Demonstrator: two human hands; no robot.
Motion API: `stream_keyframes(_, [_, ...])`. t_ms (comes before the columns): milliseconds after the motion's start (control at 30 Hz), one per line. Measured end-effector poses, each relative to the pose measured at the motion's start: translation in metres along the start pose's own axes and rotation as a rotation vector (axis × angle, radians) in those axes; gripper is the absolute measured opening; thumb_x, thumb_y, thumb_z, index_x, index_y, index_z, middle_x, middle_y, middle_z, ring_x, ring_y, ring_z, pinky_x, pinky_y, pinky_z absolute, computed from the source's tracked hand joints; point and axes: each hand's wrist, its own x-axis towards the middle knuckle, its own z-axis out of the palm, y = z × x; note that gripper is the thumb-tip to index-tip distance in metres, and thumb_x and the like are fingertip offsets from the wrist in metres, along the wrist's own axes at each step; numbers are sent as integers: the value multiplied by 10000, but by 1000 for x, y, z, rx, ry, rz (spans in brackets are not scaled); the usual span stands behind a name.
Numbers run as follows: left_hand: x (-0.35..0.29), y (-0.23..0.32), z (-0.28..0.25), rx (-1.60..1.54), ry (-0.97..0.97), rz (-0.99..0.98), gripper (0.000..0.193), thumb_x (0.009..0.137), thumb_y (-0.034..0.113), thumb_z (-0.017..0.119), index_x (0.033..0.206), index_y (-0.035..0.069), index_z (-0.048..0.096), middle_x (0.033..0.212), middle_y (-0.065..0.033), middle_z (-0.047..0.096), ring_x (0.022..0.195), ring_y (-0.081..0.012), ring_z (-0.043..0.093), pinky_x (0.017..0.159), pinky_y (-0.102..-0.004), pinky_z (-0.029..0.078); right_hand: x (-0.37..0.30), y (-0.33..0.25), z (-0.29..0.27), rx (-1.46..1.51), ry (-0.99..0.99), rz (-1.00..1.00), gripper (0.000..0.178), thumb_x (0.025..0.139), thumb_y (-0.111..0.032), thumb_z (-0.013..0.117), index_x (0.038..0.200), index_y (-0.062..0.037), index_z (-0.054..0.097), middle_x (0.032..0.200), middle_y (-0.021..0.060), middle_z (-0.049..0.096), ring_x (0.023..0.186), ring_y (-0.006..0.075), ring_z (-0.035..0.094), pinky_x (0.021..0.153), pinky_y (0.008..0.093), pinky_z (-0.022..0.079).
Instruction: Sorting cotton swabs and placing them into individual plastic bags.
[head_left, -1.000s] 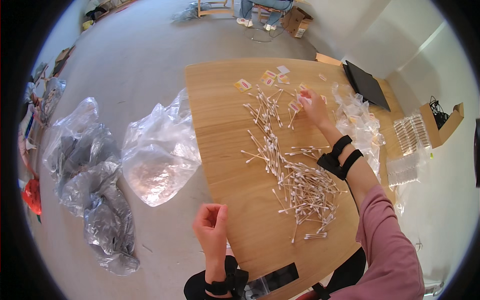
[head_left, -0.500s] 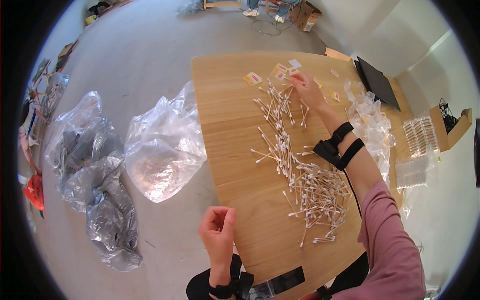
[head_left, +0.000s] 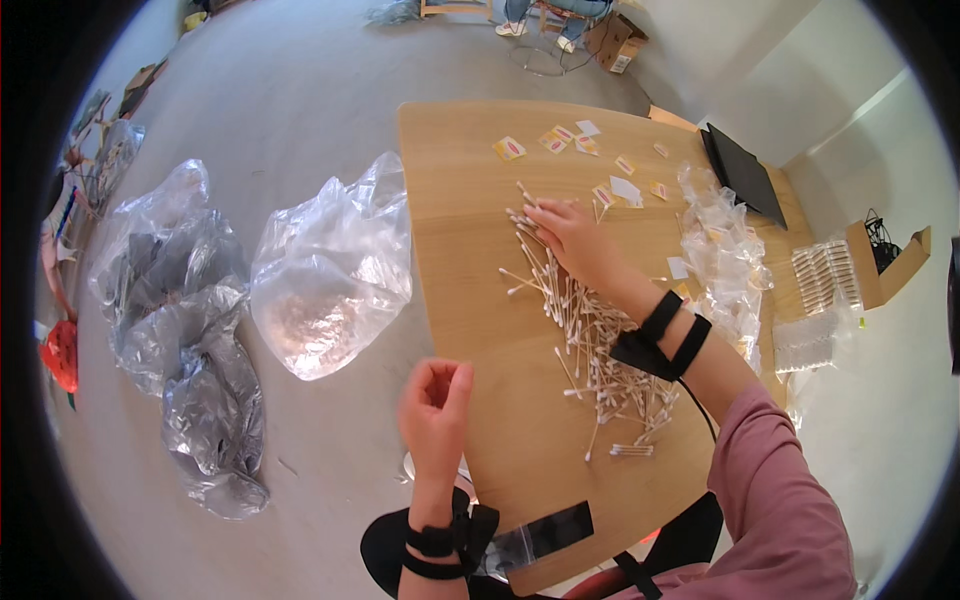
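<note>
Many cotton swabs [head_left: 620, 375] lie in a long loose pile on the wooden table [head_left: 500, 400]. My right hand [head_left: 570, 238] rests over the far end of that pile, its fingers stretched to the left across the swabs and touching them. The palm side is hidden. My left hand [head_left: 437, 405] hangs at the table's left edge, away from the swabs. Its fingers are curled in with the thumb against them, and nothing shows inside. A few swabs [head_left: 632, 450] lie side by side at the pile's near end.
Yellow-and-white cards [head_left: 509, 148] lie toward the far edge. Clear plastic packaging [head_left: 725, 265], a black folder-like object [head_left: 745, 175] and packed swabs [head_left: 826, 277] are at right. Plastic bags [head_left: 330, 280] sit left on the floor; a pouch [head_left: 540, 538] lies near me.
My right hand has come nearer and left, from the cards to the swabs, uncovering more cards. The far swabs look drawn closer together. My left hand stays curled; the view has shifted slightly.
</note>
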Motion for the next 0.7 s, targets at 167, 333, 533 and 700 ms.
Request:
stream_keyframes(167, [-2,1,-1,62,-23,48,161,869,155,658,815,17,594,666,51,535,589,-10,456,534,-172,353,-65,-33,-38,58,-208,-53,356,868,-60,555,1224,-73,558,1272,138,541,1146,325,500,963,382,431])
stream_keyframes(333, [-6,-9,9,110,-64,173,183,861,170,660,816,-3,619,675,29,575,573,-23,464,513,-193,364,-125,-58,-90,133,-248,39,422,876,-5,513,1292,-79,511,1330,146,501,1215,336,473,1030,384,377])
stream_keyframes(533, [-25,-4,-15,308,-111,182,151,872,154,632,890,3,638,747,7,620,671,-48,548,597,-189,405,-221,-125,-136,372,-158,221,454,836,7,544,1273,-114,526,1308,164,499,1217,343,454,1023,416,378])
stream_keyframes(700, [-93,25,-39,662,-263,211,292,780,107,702,1045,17,622,906,-37,656,829,-127,594,721,-268,455,-289,-143,-116,199,-108,180,435,775,61,540,1186,-80,552,1247,135,536,1235,314,446,1070,456,329])
